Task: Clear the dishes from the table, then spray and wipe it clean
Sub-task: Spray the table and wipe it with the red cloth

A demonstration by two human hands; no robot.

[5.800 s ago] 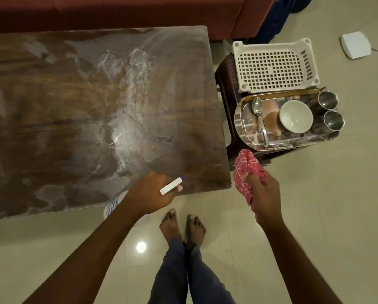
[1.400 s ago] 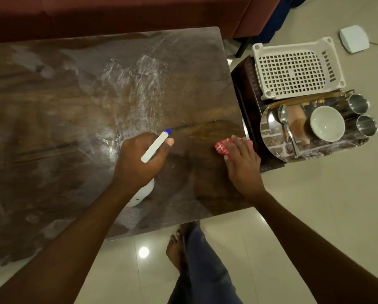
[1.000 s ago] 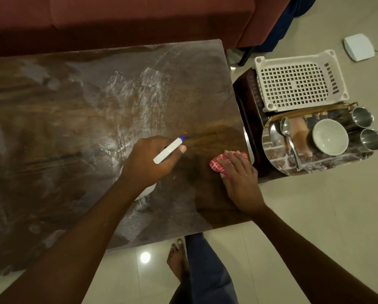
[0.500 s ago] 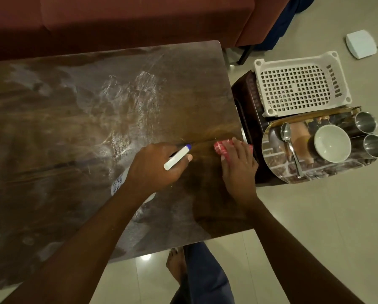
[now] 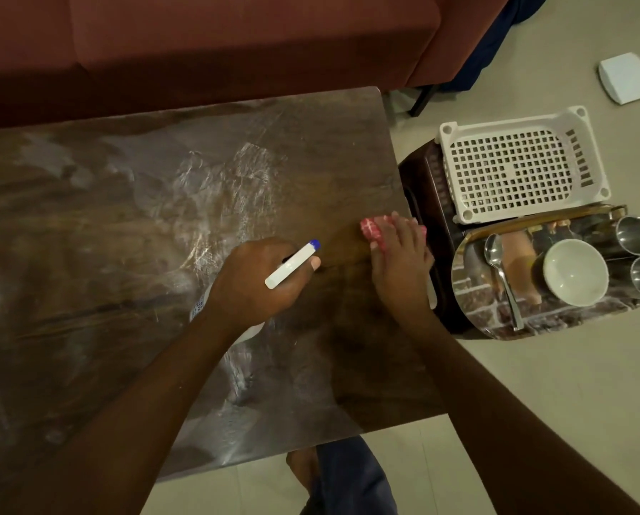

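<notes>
Dark wood, shiny and streaked with whitish wet smears, is what the table point(image 5: 125, 254) shows over most of its top, and no dish stands on it, so I judge the clearing is finished and the spraying mostly done. Toward the table's right half, the left hand point(image 5: 251, 284) is closed around a white spray bottle point(image 5: 292, 267) with a blue tip, which it holds just above the surface, the nozzle pointing to the right end. Next to it, at the table's right edge, the right hand point(image 5: 400, 269) lies flat with its fingers pressing a red checked cloth point(image 5: 372, 230) onto the wood; here the surface looks darker and free of smears, so the wiping seems to have only begun. The big smeared area left of the hands is not yet wiped. Off the table's right end, a low stand carries a white basket point(image 5: 523, 169) and a steel tray point(image 5: 474, 314) with a spoon point(image 5: 500, 269), a white bowl point(image 5: 575, 271) and two steel cups point(image 5: 634, 236).
</notes>
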